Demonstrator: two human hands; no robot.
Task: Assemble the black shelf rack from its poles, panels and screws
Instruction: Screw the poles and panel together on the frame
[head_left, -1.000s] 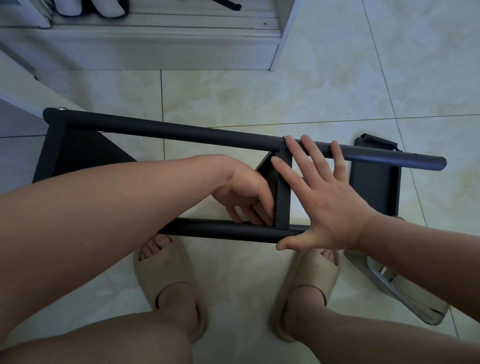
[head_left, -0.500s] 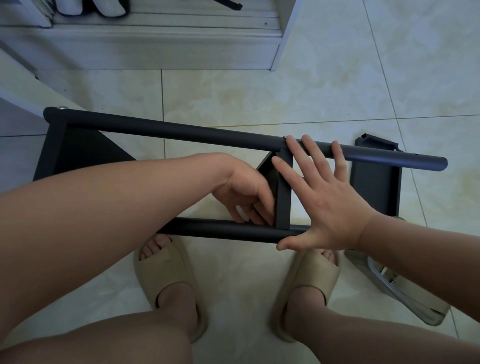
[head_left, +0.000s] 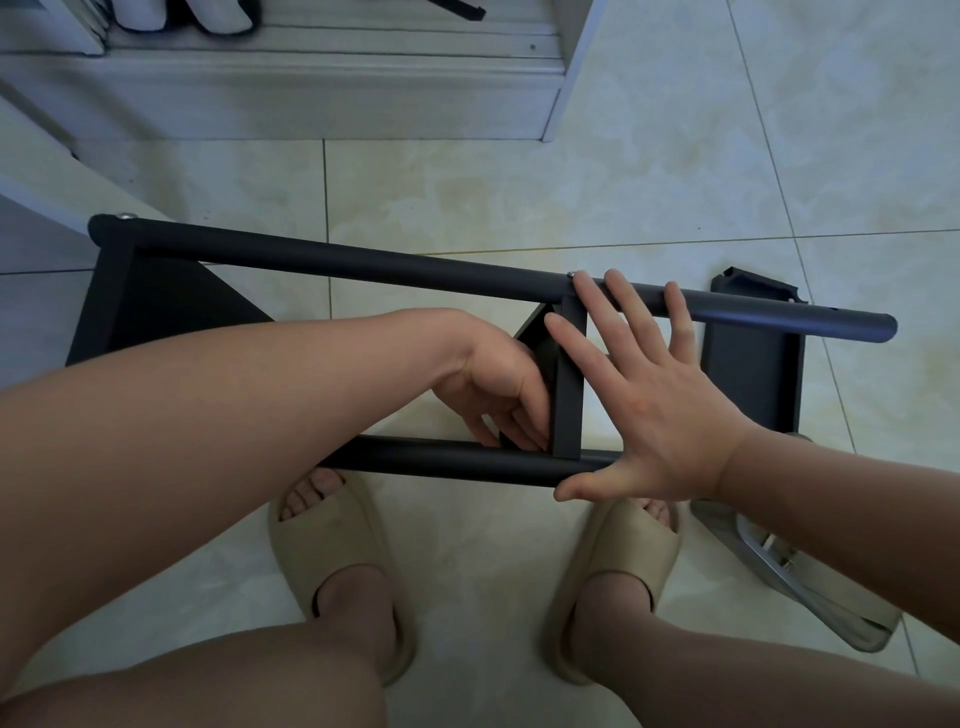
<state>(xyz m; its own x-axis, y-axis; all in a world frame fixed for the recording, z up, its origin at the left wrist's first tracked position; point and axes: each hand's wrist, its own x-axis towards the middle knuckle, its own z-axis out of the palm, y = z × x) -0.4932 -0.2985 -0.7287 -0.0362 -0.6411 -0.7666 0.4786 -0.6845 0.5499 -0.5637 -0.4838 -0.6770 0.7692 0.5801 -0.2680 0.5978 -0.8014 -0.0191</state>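
**Joint at the near pole could slip before it is fastened**

The half-built black metal shelf rack (head_left: 156, 306) lies on its side over the pale tiled floor (head_left: 519, 197), just ahead of the feet. The right hand (head_left: 660, 415) is spread flat with wide, straight fingers. It presses the flat black middle panel (head_left: 569, 379) and the long black round upper pole (head_left: 363, 266), and its thumb is on the shorter black lower pole (head_left: 441, 461). The left hand (head_left: 493, 384) has its fingers curled in behind that panel near the lower pole. I cannot tell whether they pinch a screw.

A small silver screw head (head_left: 570, 274) shows only at the upper joint, so the lower one is probably loose. If the flat palm eases off, the panel may skew, the holes may misalign and the thread may cross. A dropped screw would roll across the tiles. The curled fingers could also get nipped between panel and pole.
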